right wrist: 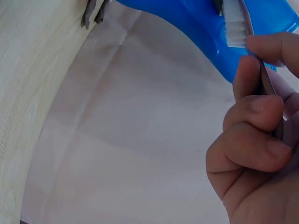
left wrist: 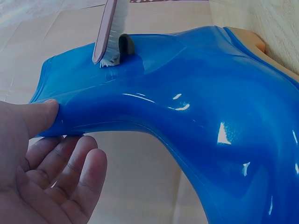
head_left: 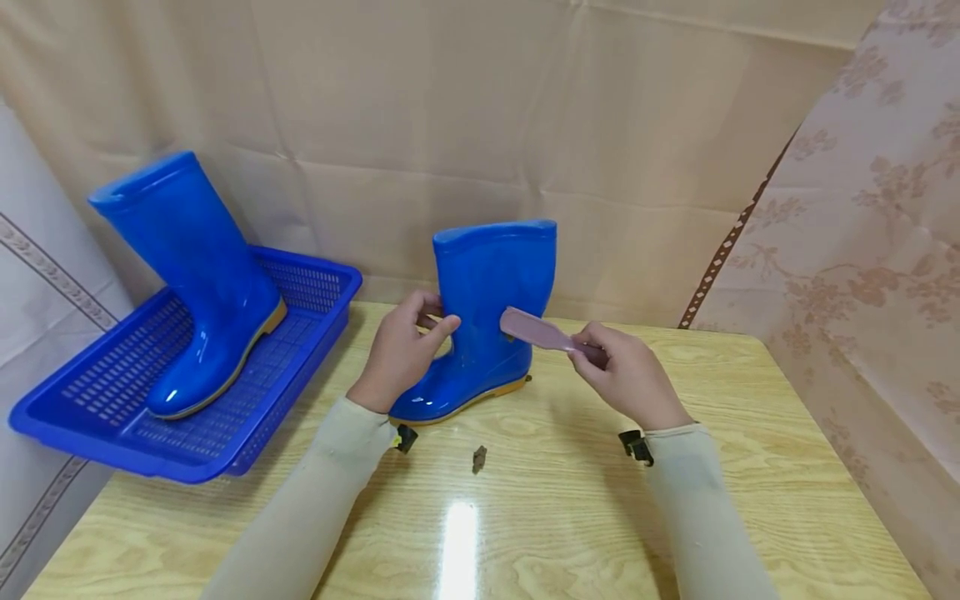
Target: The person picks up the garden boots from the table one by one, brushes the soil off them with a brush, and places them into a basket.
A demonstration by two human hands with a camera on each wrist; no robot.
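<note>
A blue rubber boot point(head_left: 495, 275) with a yellow sole stands upright on the table, toe to the left. My left hand point(head_left: 405, 350) steadies its shaft from the front, thumb on the near side and fingers round behind. In my right hand point(head_left: 633, 375) is the handle of a mauve brush point(head_left: 536, 330), gripped between thumb and curled fingers. White bristles point(left wrist: 114, 39) touch the boot's shaft in the left wrist view. Beside them a dark brown clump point(left wrist: 126, 44) clings to the boot. Part of the brush handle is hidden inside my right hand.
To the left, a second blue boot point(head_left: 213, 275) stands in a blue slotted plastic basket point(head_left: 300, 379). A brown clump point(head_left: 479, 459) lies on the wood-grain table point(head_left: 570, 517) in front of the near boot. A beige cloth point(head_left: 360, 125) hangs behind the table.
</note>
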